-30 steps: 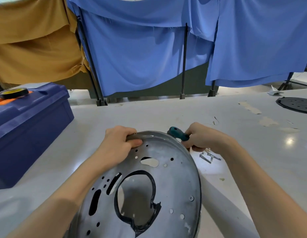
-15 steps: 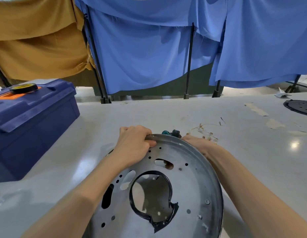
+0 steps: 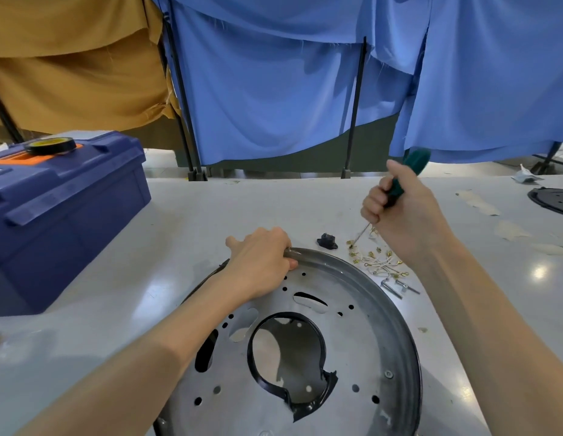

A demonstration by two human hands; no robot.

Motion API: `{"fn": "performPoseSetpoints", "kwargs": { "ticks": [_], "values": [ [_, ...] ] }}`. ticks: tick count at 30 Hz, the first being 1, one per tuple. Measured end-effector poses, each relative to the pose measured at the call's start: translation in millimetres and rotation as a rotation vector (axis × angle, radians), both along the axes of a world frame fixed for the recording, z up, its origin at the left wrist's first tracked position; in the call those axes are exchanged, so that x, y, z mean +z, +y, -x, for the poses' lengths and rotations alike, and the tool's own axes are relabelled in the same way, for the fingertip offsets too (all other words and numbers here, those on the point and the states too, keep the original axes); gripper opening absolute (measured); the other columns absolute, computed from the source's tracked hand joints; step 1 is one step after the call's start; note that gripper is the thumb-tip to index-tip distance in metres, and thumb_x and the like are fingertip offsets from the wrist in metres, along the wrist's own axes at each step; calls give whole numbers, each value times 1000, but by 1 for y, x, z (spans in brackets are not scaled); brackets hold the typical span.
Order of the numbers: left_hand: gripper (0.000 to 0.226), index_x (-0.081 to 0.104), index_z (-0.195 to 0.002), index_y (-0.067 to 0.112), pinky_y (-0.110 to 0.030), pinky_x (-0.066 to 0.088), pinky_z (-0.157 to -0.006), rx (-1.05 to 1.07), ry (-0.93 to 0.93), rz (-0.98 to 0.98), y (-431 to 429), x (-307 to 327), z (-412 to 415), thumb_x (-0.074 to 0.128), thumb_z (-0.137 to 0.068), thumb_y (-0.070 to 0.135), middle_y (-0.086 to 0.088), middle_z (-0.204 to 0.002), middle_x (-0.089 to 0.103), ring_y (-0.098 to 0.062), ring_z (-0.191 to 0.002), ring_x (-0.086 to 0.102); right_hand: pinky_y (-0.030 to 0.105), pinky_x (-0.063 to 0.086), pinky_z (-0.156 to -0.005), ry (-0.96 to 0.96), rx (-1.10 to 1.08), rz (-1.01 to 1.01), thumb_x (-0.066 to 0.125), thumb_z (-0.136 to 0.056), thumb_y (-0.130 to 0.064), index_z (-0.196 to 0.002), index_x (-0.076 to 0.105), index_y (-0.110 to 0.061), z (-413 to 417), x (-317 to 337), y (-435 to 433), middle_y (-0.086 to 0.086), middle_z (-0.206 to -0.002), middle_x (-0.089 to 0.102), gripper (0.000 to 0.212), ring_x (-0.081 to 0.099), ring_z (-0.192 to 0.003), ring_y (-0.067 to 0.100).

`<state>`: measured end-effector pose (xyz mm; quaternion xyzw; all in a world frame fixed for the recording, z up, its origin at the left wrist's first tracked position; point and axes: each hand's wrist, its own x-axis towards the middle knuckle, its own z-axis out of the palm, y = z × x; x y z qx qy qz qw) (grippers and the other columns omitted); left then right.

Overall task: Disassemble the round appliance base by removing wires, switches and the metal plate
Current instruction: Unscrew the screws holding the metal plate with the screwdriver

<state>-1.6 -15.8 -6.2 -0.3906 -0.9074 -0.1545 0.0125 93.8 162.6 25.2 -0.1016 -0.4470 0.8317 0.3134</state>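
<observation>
- A pale, glossy table (image 3: 195,221) fills the lower view, with glare spots at the right and torn patches of tape residue (image 3: 477,203) towards its far right.
- Behind it hang blue curtains (image 3: 273,99) and an ochre cloth (image 3: 72,73) on thin black poles (image 3: 355,105). The cloths are creased and frayed along the hems.
- A dark blue toolbox (image 3: 63,212) of moulded plastic sits at the left edge, with a roll of tape (image 3: 50,145) flat on its lid.
- A black perforated disc (image 3: 553,201) lies at the far right edge, cut off by the frame.
- The bare strip of table between toolbox and plate is the widest open stretch. The far middle is bare too.
- The metal plate (image 3: 362,347) lies near the front edge. It is round and dull grey, with a raised rim and punched holes and slots. A black gasket (image 3: 254,360) (torn at its lower right) lines the large central opening.
- The left hand (image 3: 261,262) grips the plate's far rim, fingers curled over it.
- The right hand (image 3: 399,212) is fisted round the green handle of a screwdriver (image 3: 410,173), held above the table with its thin shaft slanting down towards the wires (image 3: 379,264).
- Those wires are white with brass terminals and lie heaped just beyond the rim. A small black switch (image 3: 326,240) lies beside them, and grey screws (image 3: 396,287) lie a little nearer.
</observation>
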Motion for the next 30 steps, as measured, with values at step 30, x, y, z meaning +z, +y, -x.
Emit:
{"fn": "performPoseSetpoints", "kwargs": {
  "ticks": [30],
  "values": [
    [20, 44, -76, 20, -45, 35, -93, 13, -98, 75, 1, -10, -4, 56, -92, 20, 1, -77, 47, -25, -85, 47, 26, 52, -51, -444, 144, -1188, 59, -92, -32, -84, 57, -9, 5, -15, -47, 4, -60, 67, 24, 59, -45, 17]
  ]
}}
